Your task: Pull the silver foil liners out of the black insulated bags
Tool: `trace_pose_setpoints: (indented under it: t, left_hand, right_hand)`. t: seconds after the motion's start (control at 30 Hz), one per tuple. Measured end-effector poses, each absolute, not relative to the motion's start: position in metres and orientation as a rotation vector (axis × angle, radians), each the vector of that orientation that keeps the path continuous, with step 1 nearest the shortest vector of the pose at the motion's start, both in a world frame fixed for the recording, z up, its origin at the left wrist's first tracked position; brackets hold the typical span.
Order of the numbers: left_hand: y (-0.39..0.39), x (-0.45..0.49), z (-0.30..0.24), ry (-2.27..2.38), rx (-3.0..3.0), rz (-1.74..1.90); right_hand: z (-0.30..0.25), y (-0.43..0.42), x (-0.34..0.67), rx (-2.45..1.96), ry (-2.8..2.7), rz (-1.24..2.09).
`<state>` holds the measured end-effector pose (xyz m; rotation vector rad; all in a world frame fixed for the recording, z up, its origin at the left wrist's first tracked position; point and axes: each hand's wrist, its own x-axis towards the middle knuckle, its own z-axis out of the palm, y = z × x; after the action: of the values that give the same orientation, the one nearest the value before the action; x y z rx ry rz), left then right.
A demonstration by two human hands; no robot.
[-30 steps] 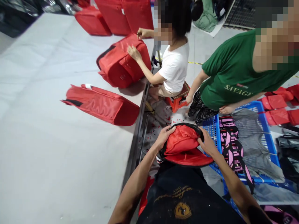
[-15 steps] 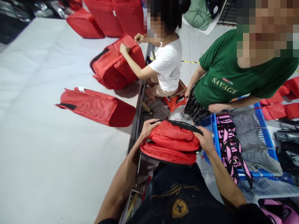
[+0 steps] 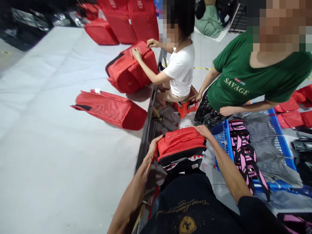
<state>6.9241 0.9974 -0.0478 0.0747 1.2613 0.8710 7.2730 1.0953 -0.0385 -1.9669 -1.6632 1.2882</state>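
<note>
Close to my body I hold a red and black bag (image 3: 181, 148) with a white-and-red zigzag pattern and a small pale label on its lower side. My left hand (image 3: 155, 146) grips its left end, fingers partly hidden behind the fabric. At the far right corner my right hand (image 3: 203, 131) clasps the edge, with its fingertips over the top. To the left, a red bag (image 3: 112, 109) lies on its side on the white table (image 3: 73, 172).
Beyond it, a seated person in white (image 3: 181, 68) handles another red bag (image 3: 133, 70). A person in green (image 3: 240, 78) stands ahead right, beside a blue crate (image 3: 284, 139) with pink-and-black straps (image 3: 241, 146). More red bags (image 3: 129, 22) stand at the table's far end.
The bag has gone from showing its open red interior to showing a red top and patterned black side. My right hand has moved to its far corner; my left still holds the left end.
</note>
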Motion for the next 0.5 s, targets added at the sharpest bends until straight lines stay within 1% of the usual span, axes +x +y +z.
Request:
trace_pose_setpoints:
  t: [0.07, 0.13, 0.2, 0.3, 0.37, 0.43, 0.5]
  left_hand:
    - [0.976, 6.924, -0.042, 1.169, -0.022, 0.912]
    - [0.951, 6.924, -0.04, 1.128, -0.031, 0.958]
    - [0.925, 6.926, -0.04, 1.108, 0.006, 0.968]
    - [0.893, 6.927, -0.045, 1.047, 0.105, 0.938]
    - [0.878, 6.927, -0.049, 1.024, 0.18, 0.916]
    - [0.866, 6.926, -0.053, 1.045, 0.262, 0.871]
    - [0.855, 6.928, -0.056, 1.061, 0.363, 0.783]
  right_hand:
    - [-0.022, 1.098, 7.272, -2.025, -1.62, 1.16]
    - [0.004, 1.086, 7.27, -2.005, -1.507, 0.936]
    - [0.033, 1.053, 7.265, -1.884, -1.407, 0.766]
    - [0.062, 0.97, 7.246, -1.778, -1.448, 0.681]
    - [0.06, 0.911, 7.233, -1.873, -1.515, 0.625]
    - [0.044, 0.866, 7.228, -1.955, -1.48, 0.628]
    - [0.021, 0.838, 7.239, -2.037, -1.363, 0.568]
